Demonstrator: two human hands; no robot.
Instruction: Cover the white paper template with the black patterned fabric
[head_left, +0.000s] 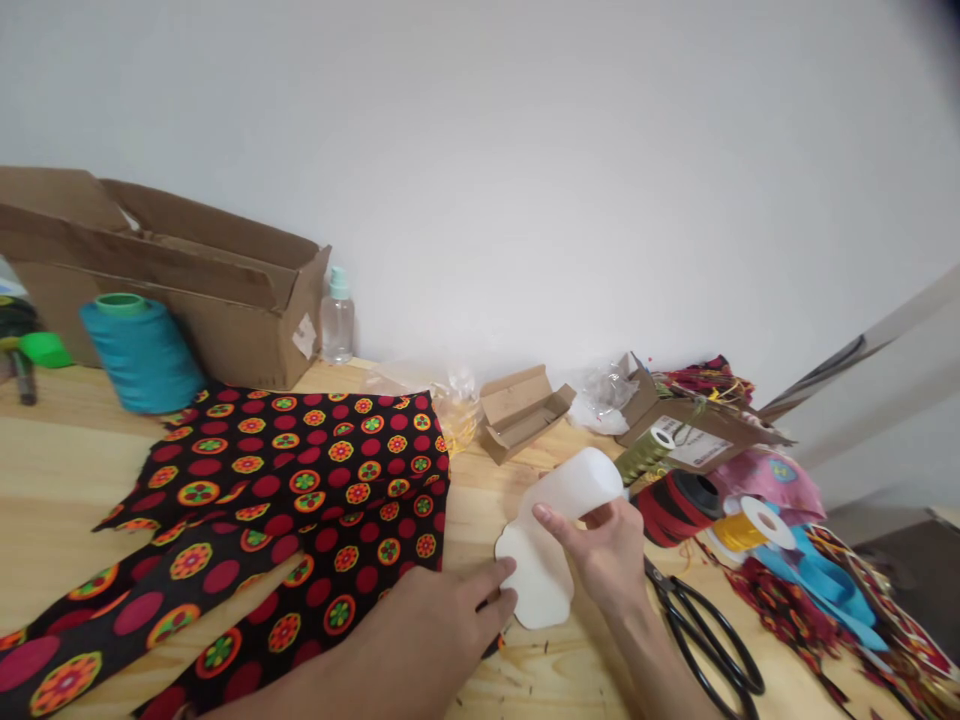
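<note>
A white, smooth roll-like thing is tilted in my right hand, with the thumb along its near side and the other fingers partly hidden behind it. Under it lies a flat white piece with a scalloped edge; I cannot tell whether the two are joined. My left hand reaches in from the left, its stretched fingertips at the left edge of the flat piece. Black patterned cloth with red dots and bright flower rounds spreads beside and under that forearm. Black-handled scissors lie right of my right wrist.
Behind stand a long cardboard box, a teal thread cone and a clear spray bottle. A small open carton is near the wall. Rightward are a red-and-black spool, a yellow ribbon spool and scraps.
</note>
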